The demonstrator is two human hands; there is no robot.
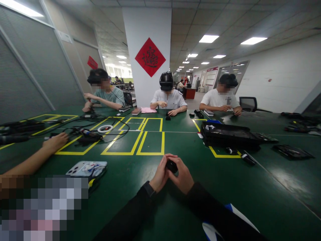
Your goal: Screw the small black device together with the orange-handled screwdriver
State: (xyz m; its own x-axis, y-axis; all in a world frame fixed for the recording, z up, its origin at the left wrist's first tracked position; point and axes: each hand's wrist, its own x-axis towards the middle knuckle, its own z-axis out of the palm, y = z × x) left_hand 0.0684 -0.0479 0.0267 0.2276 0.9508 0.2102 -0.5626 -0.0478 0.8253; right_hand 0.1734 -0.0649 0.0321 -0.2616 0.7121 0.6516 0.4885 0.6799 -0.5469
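While small glossy black object (172, 165) is gripped between curled left hand (158, 174) and curled right hand (183, 175) over green tabletop (132, 169), long black tray (225, 142) is seen at two o'clock, pale three-lensed phone (86, 169) at nine.

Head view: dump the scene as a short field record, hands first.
left hand: cupped around a small black object; dark band on the wrist
right hand: on the same object, from the other side
surface: green table marked with yellow tape
left side: pale patterned phone-like item, white ring, another person's hand
right side: black tray
far side: three seated people with dark headgear
unclear: what the small black object is, mostly covered by fingers
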